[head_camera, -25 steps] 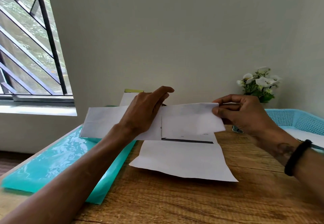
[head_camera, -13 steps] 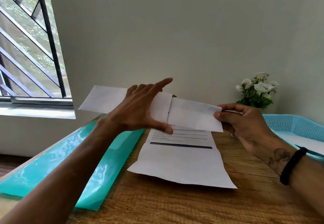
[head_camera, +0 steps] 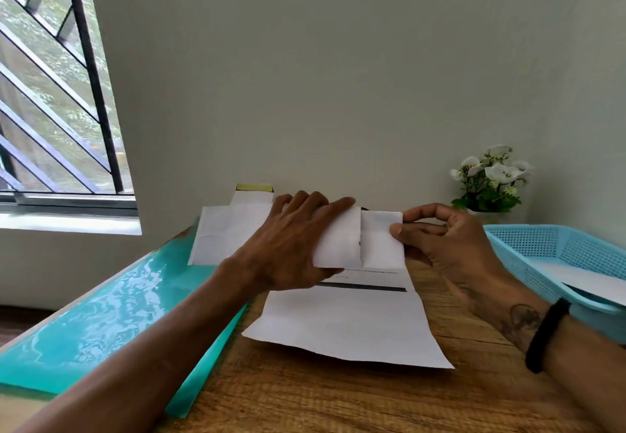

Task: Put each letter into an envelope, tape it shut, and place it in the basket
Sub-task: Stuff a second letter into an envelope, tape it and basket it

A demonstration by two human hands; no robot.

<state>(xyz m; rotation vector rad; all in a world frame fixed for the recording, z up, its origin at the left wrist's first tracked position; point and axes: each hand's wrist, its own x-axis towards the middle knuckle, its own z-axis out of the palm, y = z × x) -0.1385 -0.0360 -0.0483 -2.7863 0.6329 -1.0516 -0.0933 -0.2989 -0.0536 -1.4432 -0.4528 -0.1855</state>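
My left hand (head_camera: 291, 249) grips a white envelope (head_camera: 223, 236) held crosswise above the table, fingers over its right end and thumb beneath. A folded white letter (head_camera: 379, 243) sticks out of the envelope's right opening by a short stub. My right hand (head_camera: 437, 243) pinches that stub's right edge between thumb and fingers. Below them, a flat printed sheet (head_camera: 349, 324) with a black bar lies on the wooden table. The light blue basket (head_camera: 542, 246) stands at the right with a white envelope (head_camera: 582, 277) lying in it.
A teal plastic folder (head_camera: 101, 324) lies along the table's left side. More white envelopes with a yellow-topped item (head_camera: 252, 194) lean at the wall behind my hands. A small pot of white flowers (head_camera: 491, 178) stands behind the basket. A window is at the left.
The folded letter has slid leftward, deeper into the envelope, so less of it shows. My right hand has moved closer to my left. My left hand's fingers now wrap the envelope.
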